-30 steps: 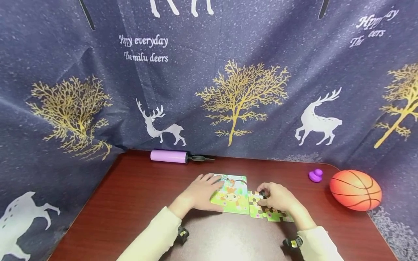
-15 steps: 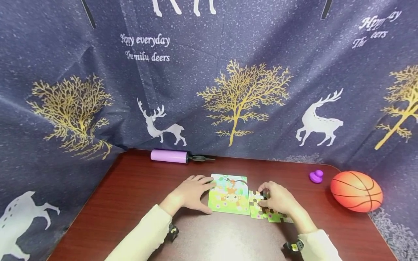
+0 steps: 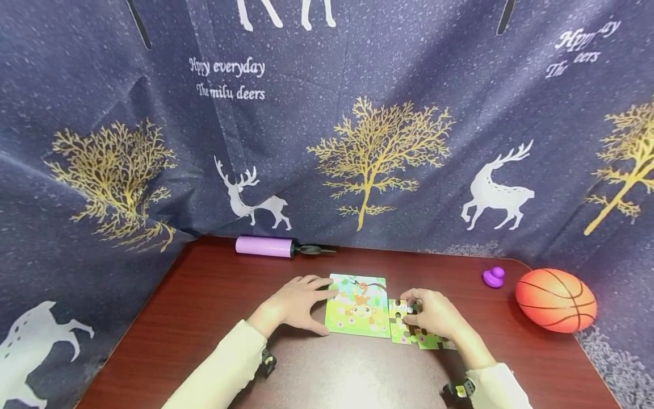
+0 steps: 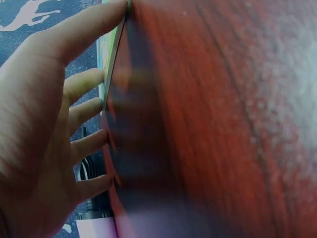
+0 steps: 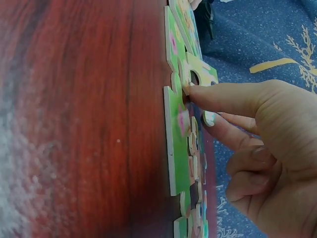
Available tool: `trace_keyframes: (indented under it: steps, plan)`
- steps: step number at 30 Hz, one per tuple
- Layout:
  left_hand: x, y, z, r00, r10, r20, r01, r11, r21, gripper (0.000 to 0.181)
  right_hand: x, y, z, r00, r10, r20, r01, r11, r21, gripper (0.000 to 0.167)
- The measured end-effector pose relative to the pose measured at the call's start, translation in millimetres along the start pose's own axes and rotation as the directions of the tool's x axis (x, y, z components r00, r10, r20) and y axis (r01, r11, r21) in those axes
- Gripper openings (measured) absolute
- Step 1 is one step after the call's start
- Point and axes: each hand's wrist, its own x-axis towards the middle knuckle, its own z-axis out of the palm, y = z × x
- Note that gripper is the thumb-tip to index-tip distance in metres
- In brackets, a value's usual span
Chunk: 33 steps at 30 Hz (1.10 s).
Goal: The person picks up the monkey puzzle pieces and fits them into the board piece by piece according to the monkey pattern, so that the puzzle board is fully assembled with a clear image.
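A square picture card (image 3: 357, 318) with a cartoon monkey lies flat on the table. My left hand (image 3: 301, 304) rests at its left edge, thumb and fingers spread; in the left wrist view the thumb and fingertips touch that edge. To the card's right lie interlocking jigsaw pieces (image 3: 428, 339), partly joined, green and pink along the near side. My right hand (image 3: 436, 313) covers several of them. In the right wrist view its thumb and index finger pinch a jigsaw piece (image 5: 202, 64) in the column beside the card, while the other fingers curl in. The fingertips partly hide that piece.
A purple hand pump (image 3: 265, 246) lies at the table's back edge. A small purple rubber duck (image 3: 494, 277) and an orange basketball (image 3: 556, 300) stand at the right. Behind the table hangs a dark blue cloth (image 3: 306, 142) with deer and trees.
My left hand has slid left off the card's face to its left edge, uncovering the picture. The right hand stays over the jigsaw pieces with only slight finger movement.
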Motion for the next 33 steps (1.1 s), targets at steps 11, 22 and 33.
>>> trace_keyframes:
  steps: [11,22,33]
  plan:
    - [-0.1,-3.5,2.8,1.000,0.010,-0.010,-0.010,1.000,-0.009,0.095,-3.0,4.3,0.6,0.999,-0.039,-0.014,0.040,0.999,0.009,0.028]
    - [-1.7,-2.5,2.1,0.999,-0.041,0.023,0.042,0.997,-0.069,0.097,-4.4,4.5,-1.7,0.997,-0.080,-0.015,0.081,0.995,0.055,0.018]
    - [-1.2,-1.4,1.4,0.999,-0.045,0.030,0.046,0.998,-0.034,0.097,-5.0,6.6,-1.3,0.998,-0.064,0.003,0.063,0.994,0.092,0.015]
